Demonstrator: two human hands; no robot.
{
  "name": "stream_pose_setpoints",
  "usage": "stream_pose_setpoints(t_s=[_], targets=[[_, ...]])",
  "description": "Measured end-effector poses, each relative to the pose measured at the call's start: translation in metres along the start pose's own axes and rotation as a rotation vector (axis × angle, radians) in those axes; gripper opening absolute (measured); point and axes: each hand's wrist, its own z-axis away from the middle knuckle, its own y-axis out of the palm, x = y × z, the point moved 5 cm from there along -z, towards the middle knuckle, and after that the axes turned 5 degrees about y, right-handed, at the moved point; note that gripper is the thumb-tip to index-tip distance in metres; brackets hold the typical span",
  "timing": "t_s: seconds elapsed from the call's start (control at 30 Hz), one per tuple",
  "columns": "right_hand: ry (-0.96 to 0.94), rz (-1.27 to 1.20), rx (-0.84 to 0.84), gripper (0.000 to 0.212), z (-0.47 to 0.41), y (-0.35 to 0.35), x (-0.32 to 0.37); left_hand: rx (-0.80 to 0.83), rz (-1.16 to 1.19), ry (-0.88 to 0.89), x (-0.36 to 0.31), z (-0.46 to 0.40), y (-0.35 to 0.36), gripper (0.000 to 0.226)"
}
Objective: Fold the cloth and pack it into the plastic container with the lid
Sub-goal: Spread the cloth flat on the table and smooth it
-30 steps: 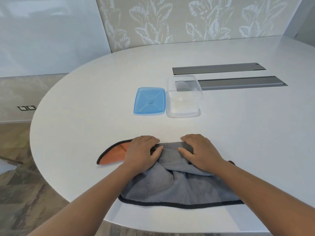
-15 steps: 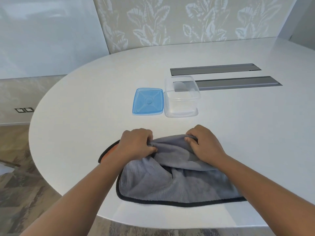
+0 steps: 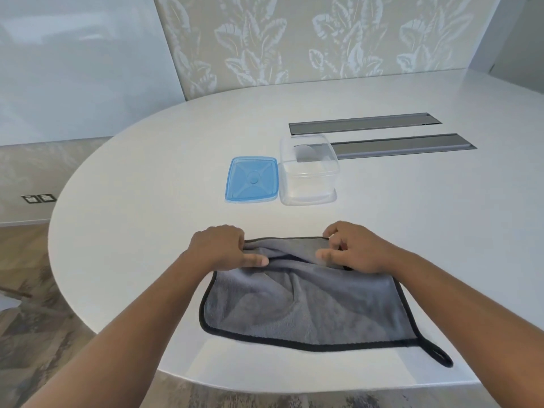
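A grey cloth (image 3: 306,307) with black trim lies on the white table (image 3: 147,184) near its front edge, its hanging loop at the lower right. My left hand (image 3: 220,245) pinches the cloth's far left corner. My right hand (image 3: 353,247) pinches the far right corner. Between the hands the far edge sags in a wrinkle. Beyond the cloth stands a clear plastic container (image 3: 307,170) with nothing in it. The blue lid (image 3: 252,179) lies flat beside it on the left.
Two dark grey cable slots (image 3: 365,123) are set into the table behind the container. The table's rounded edge curves along the left and front. A patterned wall panel stands at the back.
Both hands have drawn the cloth's far edge apart and away from me. The orange underside seen at the left is now covered, and the cloth lies more spread out.
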Motion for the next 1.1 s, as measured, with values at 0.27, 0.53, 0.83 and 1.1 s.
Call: stream_pose_setpoints(t_s=[0.27, 0.53, 0.83, 1.1], targets=[[0.213, -0.089, -0.08, 0.038, 0.001, 0.006, -0.013, -0.012, 0.15, -0.024, 0.017, -0.004, 0.006, 0.016], [0.193, 0.05, -0.134, 0.021, -0.002, 0.004, -0.011, -0.267, 0.117, -0.002, 0.005, -0.007, -0.004, 0.025], [0.306, -0.349, -0.584, 0.014, 0.002, -0.026, -0.016, -0.521, 0.523, 0.236, -0.018, -0.014, 0.001, 0.073], [0.254, -0.404, -0.682, 0.033, -0.004, -0.028, -0.018, -0.322, 0.098, 0.233, -0.033, -0.02, 0.036, 0.05]])
